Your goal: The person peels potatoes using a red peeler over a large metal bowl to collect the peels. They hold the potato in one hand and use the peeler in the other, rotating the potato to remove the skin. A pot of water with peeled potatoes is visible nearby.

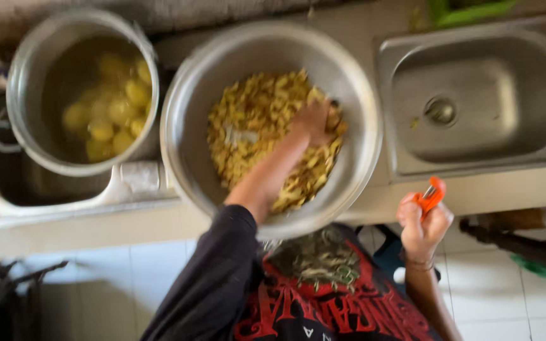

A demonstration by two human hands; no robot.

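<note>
The left hand (314, 120) is digging, fingers curled, into yellow peelings (254, 120) inside a steel bowl (188, 126); the right hand (419, 221) is gripping an orange peeler (430, 196).

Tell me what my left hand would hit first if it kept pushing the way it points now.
Probably the far inner wall of the large round steel bowl; the left hand already rests among yellowish peelings, though blur hides depth.

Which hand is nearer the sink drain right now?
Right. The right hand, gripping an orange peeler, sits just below the sink drain; the left hand is inside the peel-filled bowl, farther left.
</note>
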